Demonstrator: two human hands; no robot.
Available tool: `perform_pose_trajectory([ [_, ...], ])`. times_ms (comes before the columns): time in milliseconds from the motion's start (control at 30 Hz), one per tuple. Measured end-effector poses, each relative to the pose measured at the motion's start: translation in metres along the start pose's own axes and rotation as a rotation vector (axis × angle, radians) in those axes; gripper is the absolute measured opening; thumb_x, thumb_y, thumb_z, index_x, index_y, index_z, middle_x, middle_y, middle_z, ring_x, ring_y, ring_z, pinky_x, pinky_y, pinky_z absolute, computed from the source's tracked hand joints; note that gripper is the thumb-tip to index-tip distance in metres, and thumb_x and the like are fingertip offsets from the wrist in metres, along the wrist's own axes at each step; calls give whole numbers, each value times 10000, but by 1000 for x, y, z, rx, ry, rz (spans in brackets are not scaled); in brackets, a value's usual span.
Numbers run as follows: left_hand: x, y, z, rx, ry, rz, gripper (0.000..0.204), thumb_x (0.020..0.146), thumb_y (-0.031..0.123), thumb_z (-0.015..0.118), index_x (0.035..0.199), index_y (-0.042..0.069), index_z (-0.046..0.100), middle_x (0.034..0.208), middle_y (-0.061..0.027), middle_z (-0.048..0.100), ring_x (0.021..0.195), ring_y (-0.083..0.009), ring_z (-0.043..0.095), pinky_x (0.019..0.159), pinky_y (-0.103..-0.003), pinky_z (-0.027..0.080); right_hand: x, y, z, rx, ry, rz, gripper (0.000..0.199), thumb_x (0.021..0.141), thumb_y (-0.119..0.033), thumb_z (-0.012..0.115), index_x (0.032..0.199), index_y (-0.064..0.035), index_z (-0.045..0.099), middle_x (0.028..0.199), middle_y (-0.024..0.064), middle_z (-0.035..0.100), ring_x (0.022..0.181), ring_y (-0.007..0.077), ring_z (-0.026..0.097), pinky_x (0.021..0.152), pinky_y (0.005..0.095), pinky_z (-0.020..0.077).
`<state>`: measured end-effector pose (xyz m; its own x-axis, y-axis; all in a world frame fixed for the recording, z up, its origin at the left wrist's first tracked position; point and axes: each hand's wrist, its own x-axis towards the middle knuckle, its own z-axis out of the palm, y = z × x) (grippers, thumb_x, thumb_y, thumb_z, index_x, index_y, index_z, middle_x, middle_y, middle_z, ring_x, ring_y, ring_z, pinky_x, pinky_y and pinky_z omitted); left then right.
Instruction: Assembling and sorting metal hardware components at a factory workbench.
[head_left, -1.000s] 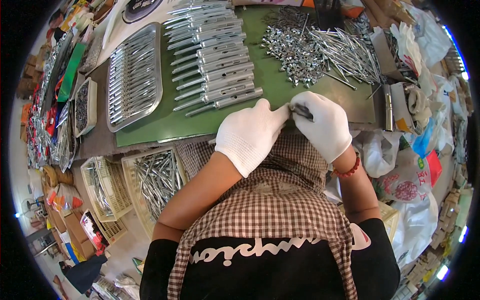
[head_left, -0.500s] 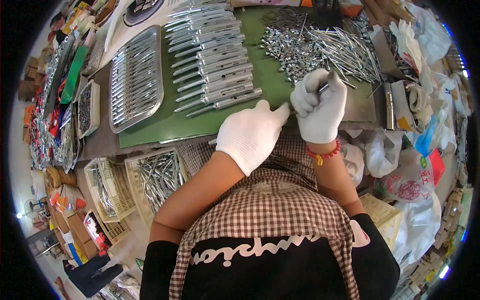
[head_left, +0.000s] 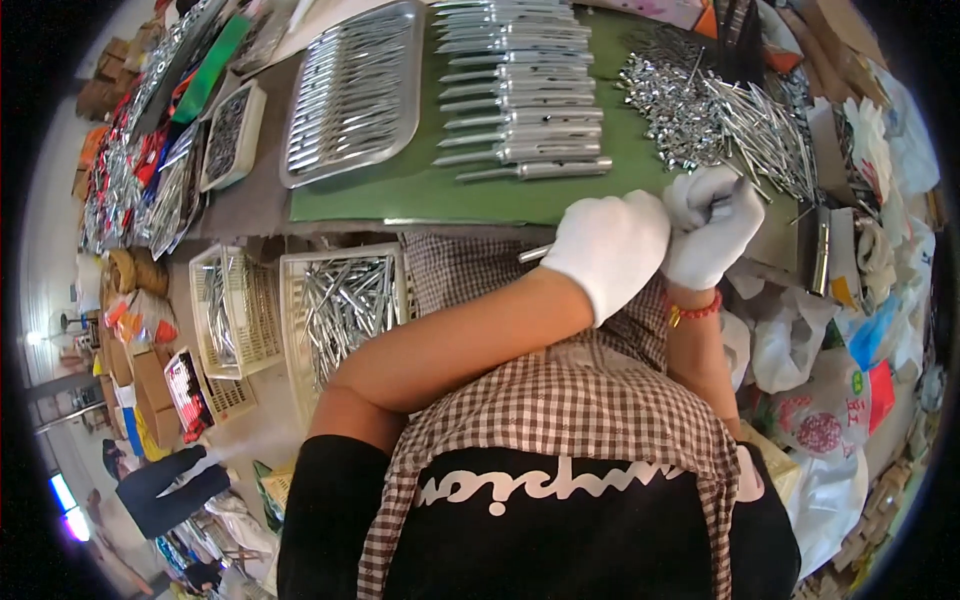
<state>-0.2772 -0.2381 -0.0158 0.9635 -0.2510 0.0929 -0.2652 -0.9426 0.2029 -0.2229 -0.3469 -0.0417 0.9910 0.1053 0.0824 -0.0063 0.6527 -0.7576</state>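
Both of my hands wear white gloves and are close together at the near edge of the green mat (head_left: 385, 205). My left hand (head_left: 612, 245) is closed around a silver metal tube (head_left: 535, 254), whose end pokes out behind the palm. Beside it my right hand (head_left: 714, 225) has its fingers curled in, a dark smudge on the thumb tip; what they grip is hidden. Ahead lies a row of silver tubes with pointed rods (head_left: 550, 128). Farther right are a heap of small metal fittings (head_left: 682, 120) and a pile of thin metal rods (head_left: 765, 135).
A metal tray (head_left: 408, 125) of slim silver pieces lies left of the row, and a white box (head_left: 232, 140) of small dark parts stands beyond it. Below the table edge are cream crates (head_left: 300, 330) with metal tubes. Plastic bags (head_left: 790, 340) hang at the right.
My view has turned, shifting the table leftward-to-right in the picture. My left hand has moved closer to the right, its extended thumb now out of sight, and more of the tube shows behind its palm.
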Motion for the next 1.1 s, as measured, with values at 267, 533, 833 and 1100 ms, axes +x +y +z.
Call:
perform_pose_trajectory([
  [267, 3, -11, 6, 28, -24, 37, 115, 839, 135, 533, 855, 51, 609, 799, -116, 631, 695, -281, 681, 598, -410, 549, 16, 12, -9, -115, 99, -42, 501, 971, -401, 333, 619, -67, 459, 493, 8, 342, 432, 111, 284, 425, 274, 190],
  [533, -183, -88, 29, -199, 378, -467, 191, 889, 253, 567, 1016, 138, 653, 957, -75, 659, 803, -278, 663, 679, -353, 545, 18, -6, -34, 46, -67, 115, 413, 951, -419, 482, 758, -70, 590, 542, -9, 319, 454, 98, 264, 426, 259, 192],
  [833, -450, -147, 155, -191, -4, -1443, 392, 885, 355, 543, 1106, 44, 633, 960, -203, 649, 955, -377, 609, 836, -446, 471, 19, 2, -30, -115, -93, 128, 433, 972, -403, 469, 788, -25, 575, 559, -2, 326, 482, 99, 299, 448, 248, 215],
  [1100, -417, -265, 158, 164, 105, -1391, 316, 815, 257, 557, 1045, 46, 606, 1057, -209, 606, 970, -399, 598, 827, -500, 481, 5, 7, -8, -466, 17, 59, 284, 988, -249, 456, 874, -12, 561, 627, -18, 356, 518, 65, 311, 469, 233, 248],
])
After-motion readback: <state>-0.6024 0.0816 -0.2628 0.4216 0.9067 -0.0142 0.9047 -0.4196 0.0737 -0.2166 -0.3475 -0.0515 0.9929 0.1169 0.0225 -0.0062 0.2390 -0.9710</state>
